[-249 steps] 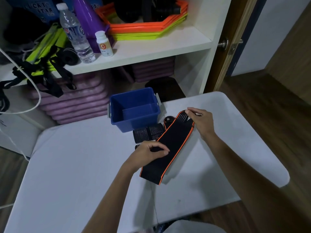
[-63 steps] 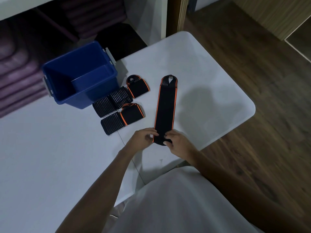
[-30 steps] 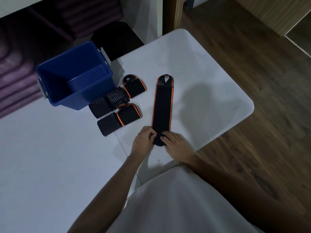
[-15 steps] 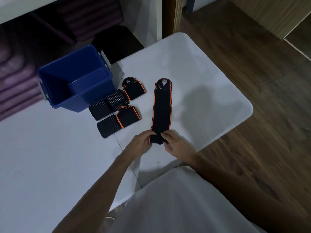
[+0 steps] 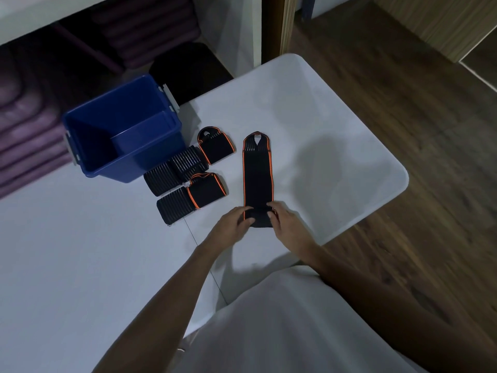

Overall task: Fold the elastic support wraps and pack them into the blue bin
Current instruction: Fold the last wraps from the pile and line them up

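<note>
Near end of the long black orange-edged elastic wrap being rolled up on the white table.

Nearest, the wrap's doubled-over end is pinched by the left hand and the right hand, fingers curled onto the soft stretchy fabric. Beyond the hands, the flat strip is laid out straight to its looped far tip. Left of the strip, two shorter black wraps with ribbed sections are seen lying side by side. Farthest, beyond those, the open blue plastic bin is waiting, nothing visible inside. Next, it is judged, the fold must be carried forward evenly, edges kept aligned.
</note>
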